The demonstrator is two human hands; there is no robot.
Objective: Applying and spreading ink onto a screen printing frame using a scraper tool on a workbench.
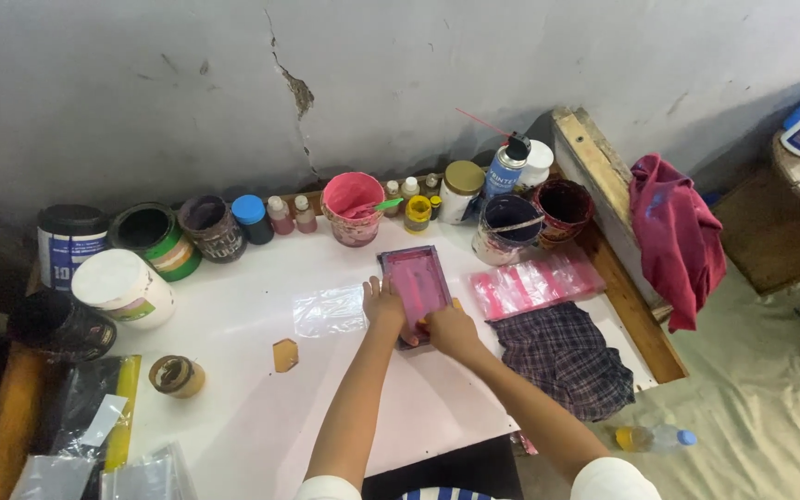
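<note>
— Hands first: where were they?
— Left hand (383, 303) lay flat, fingers together, on the left edge of the small pink printing screen (416, 284). Right hand (449, 331) was clamped on something at the frame's near corner; what exactly, I could not tell.
— And the screen?
— It sat on the white table (252, 407), near the middle, just beside a clear plastic sheet (329, 310).
— Around it?
— Pink-stained plastic bags (534, 285) and a checked cloth (564, 356) lay to the right; a pink paint tub (352, 207) stood behind.
</note>
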